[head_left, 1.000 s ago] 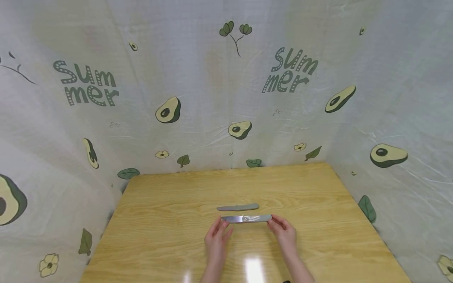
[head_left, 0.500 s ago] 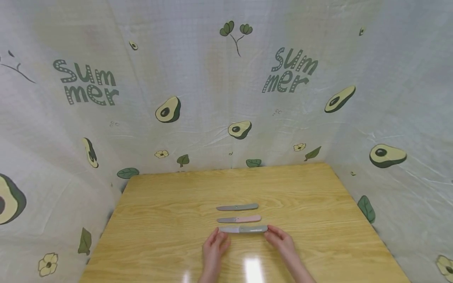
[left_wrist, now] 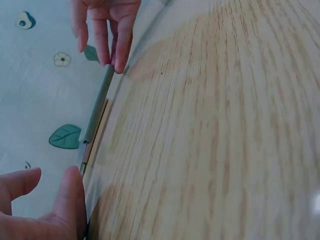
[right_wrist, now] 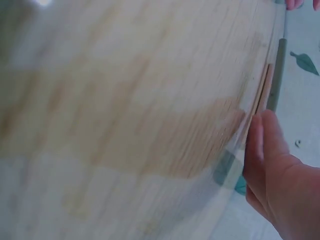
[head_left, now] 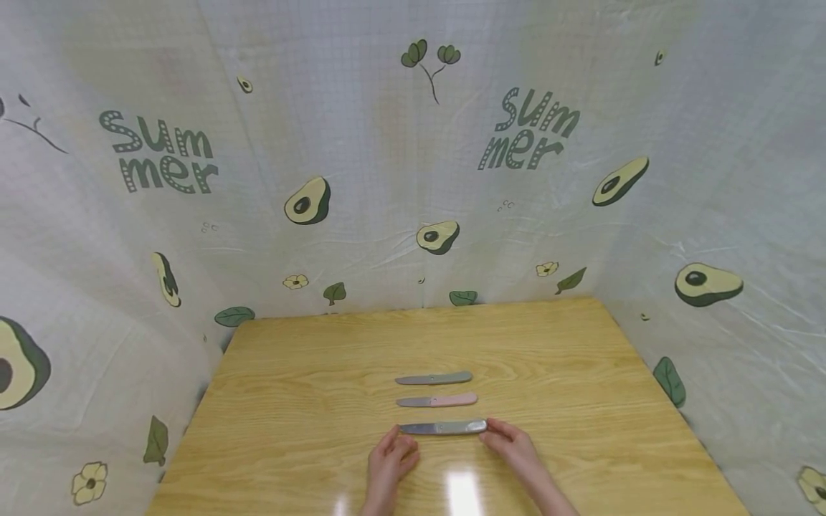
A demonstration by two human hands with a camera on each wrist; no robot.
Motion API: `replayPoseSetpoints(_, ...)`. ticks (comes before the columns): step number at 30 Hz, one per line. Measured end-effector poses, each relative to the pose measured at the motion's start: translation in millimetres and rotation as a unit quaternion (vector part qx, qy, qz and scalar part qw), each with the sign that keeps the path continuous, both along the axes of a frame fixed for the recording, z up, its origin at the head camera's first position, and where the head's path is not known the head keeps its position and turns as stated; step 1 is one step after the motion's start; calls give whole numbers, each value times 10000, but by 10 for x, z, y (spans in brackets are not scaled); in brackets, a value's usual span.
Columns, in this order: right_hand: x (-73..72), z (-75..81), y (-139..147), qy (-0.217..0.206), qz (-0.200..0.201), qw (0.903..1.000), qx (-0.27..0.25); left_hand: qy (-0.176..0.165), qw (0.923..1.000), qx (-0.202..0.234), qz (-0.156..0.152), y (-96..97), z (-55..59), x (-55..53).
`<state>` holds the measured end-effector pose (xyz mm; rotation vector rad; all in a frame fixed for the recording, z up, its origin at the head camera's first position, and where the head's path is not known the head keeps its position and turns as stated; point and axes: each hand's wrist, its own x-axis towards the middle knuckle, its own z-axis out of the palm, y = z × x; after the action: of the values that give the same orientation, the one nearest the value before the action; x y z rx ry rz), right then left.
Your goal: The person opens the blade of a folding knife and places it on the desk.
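Note:
In the head view a knife with a grey-green handle [head_left: 461, 428] lies crosswise between my two hands, blade to the left. My left hand [head_left: 389, 462] holds the blade's tip end at its fingertips. My right hand [head_left: 514, 446] pinches the butt of the handle. Beyond it, a pink-handled knife [head_left: 454, 399] and another grey-green knife [head_left: 452, 377] lie parallel on the wooden table [head_left: 290, 401]. The left wrist view shows the held knife's handle [left_wrist: 98, 102] higher than the knives behind it, with the right hand [left_wrist: 107, 25] at its far end.
A pale cloth [head_left: 361, 143] printed with avocados, leaves and lettering hangs at the back and both sides of the table. Bright light reflections [head_left: 462, 491] show on the tabletop near the front.
Both hands have brought the grey-green knife toward the front of the table. The pink-handled knife, out of sight one second ago, shows behind it. The farthest knife has stayed put.

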<state>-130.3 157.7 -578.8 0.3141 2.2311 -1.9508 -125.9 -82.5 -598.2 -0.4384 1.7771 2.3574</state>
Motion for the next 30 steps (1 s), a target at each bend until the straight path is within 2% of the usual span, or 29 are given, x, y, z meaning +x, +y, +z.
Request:
replayPoseSetpoints(5, -2, -31, 28, -21, 520, 9986, -47, -121, 9995, 68, -276, -41, -32, -20)
replayPoseSetpoints(8, -3, -49, 34, 28, 623, 9980, -78, -177, 9990, 100, -398, -61, -60, -18)
replayPoseSetpoints(20, -6, -37, 32, -85, 786, 9968, 90, -202, 9976, 72, -651, -88, -28, -14)
replayPoseSetpoints(26, -19, -33, 18, -128, 679, 9972, 299, -327, 9975, 47, -632, -76, 10, -33)
replayPoseSetpoints(30, -21, -33, 13, -91, 640, 9975, 274, -244, 9980, -33, -581, -91, 43, -36)
